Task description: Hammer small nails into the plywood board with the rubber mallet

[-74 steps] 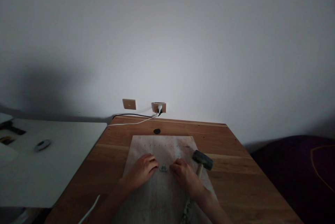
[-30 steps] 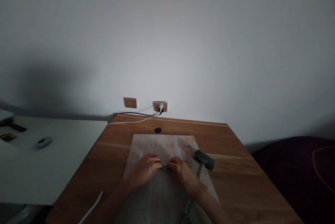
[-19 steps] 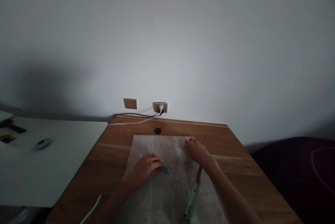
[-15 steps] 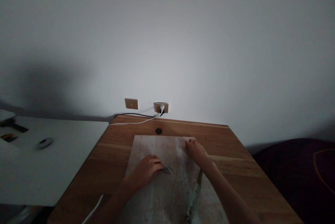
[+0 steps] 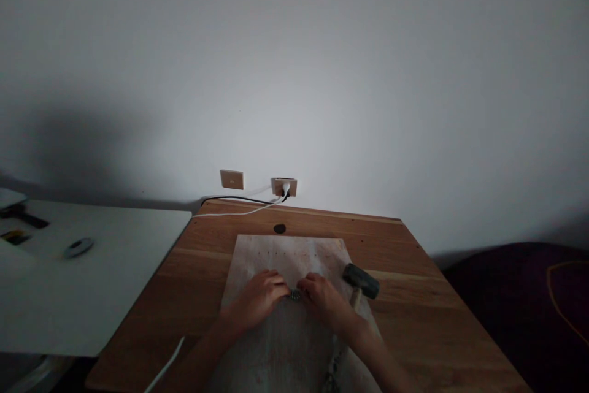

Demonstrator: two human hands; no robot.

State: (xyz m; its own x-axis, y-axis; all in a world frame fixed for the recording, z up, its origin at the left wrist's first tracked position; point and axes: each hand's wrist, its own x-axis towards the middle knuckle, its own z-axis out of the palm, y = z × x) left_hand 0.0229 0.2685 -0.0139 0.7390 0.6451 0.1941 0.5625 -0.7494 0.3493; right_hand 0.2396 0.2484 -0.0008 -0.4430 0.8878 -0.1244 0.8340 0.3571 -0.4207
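Observation:
A whitish worn board [image 5: 271, 331] lies on the wooden desk, with a row of small dark dots [image 5: 284, 253], perhaps nails or holes, near its far edge. My left hand [image 5: 261, 296] rests on the board, fingers curled closed round a small bunch of nails [image 5: 294, 295] that pokes out at the fingertips. Just right of the bunch, my right hand [image 5: 317, 298] pinches its fingers together; whatever is between them is hidden. Beside the right wrist lies a hammer [image 5: 361, 281] with a dark head, its handle partly covered by my forearm.
The wooden desk [image 5: 432, 325] meets the wall, where a socket [image 5: 285, 187] holds plugs with cables. To the left, a white table [image 5: 124, 258] carries a roundish grey object [image 5: 78, 248] and dark tools [image 5: 27, 216]. A white cable [image 5: 165, 365] crosses the near left.
My right hand has drawn back from the board's far right corner to the nails beside my left hand. The hammer's head has come into sight. The left hand stays about where it was.

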